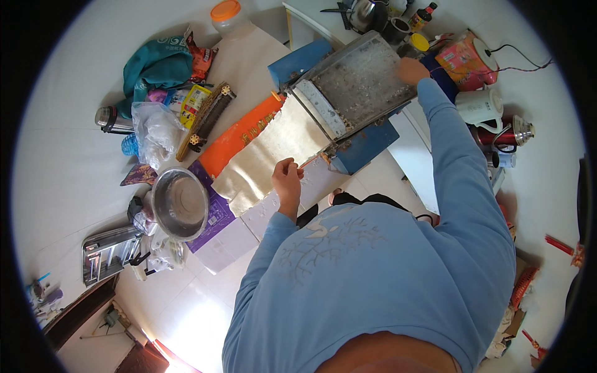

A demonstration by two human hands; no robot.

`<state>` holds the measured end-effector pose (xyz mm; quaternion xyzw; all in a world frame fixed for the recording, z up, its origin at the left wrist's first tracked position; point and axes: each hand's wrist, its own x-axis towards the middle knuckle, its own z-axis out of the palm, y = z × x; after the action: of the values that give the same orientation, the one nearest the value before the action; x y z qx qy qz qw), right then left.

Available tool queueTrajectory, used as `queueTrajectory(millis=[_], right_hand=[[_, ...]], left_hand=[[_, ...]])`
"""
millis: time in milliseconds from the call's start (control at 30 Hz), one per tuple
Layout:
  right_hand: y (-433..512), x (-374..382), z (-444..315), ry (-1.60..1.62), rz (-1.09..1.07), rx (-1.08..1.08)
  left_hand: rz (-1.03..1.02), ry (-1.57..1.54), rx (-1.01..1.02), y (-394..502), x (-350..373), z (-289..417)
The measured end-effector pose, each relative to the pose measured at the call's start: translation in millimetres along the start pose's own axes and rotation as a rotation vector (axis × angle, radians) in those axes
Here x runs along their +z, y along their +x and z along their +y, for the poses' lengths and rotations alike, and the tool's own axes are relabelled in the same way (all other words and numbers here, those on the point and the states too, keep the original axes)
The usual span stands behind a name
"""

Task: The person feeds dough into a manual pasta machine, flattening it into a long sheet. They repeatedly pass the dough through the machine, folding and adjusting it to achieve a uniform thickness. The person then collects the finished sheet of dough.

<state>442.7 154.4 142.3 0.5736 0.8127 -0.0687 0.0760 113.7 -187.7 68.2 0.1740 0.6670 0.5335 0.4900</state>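
Note:
A pale dough sheet (275, 154) comes from beneath the metal bar of a blue-framed dough sheeter (368, 144) and lies over the table and an orange printed mat (242, 135). The sheeter's grey metal top tray (357, 77) carries whitish crumbs and dust. My left hand (287, 181), fingers curled together, is at the near edge of the sheet, beside a thin orange strip; whether it grips anything is unclear. My right hand (413, 71) is over the far right edge of the tray, blurred, its fingertips hard to see.
A steel bowl (181, 203) stands left of the sheet on a purple mat (212, 205). Behind lie a short brush (207, 116), plastic bags (156, 130) and a lidded jar (228, 18). A kettle (368, 14), bottles, a white jug (480, 105) and a cable crowd the sheeter's far side.

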Motion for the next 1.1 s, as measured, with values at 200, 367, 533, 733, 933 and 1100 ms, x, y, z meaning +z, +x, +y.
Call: queueTrajectory(millis=[200,367,533,733,933,1100], right_hand=[[-53,23,-174,0.292,-0.321,-0.247],[-2,28,-119,0.686,-0.316,0.01],[-38,28,-160,0.67,-0.37,-0.311],[-67,13,-141,1.003,-0.392,-0.164],[-177,-10,-195,1.049,-0.151,-0.316],[-234,114,-279,1.177,-0.293,0.047]], left_hand=[[-0.061,0.025,-0.015,3,13,1],[-0.12,-0.015,0.043,4,22,12],[-0.055,0.038,0.0,13,9,1],[-0.021,0.026,0.104,45,16,23],[-0.088,0.624,0.683,136,-2,36],[-0.558,0.535,0.531,188,16,43]])
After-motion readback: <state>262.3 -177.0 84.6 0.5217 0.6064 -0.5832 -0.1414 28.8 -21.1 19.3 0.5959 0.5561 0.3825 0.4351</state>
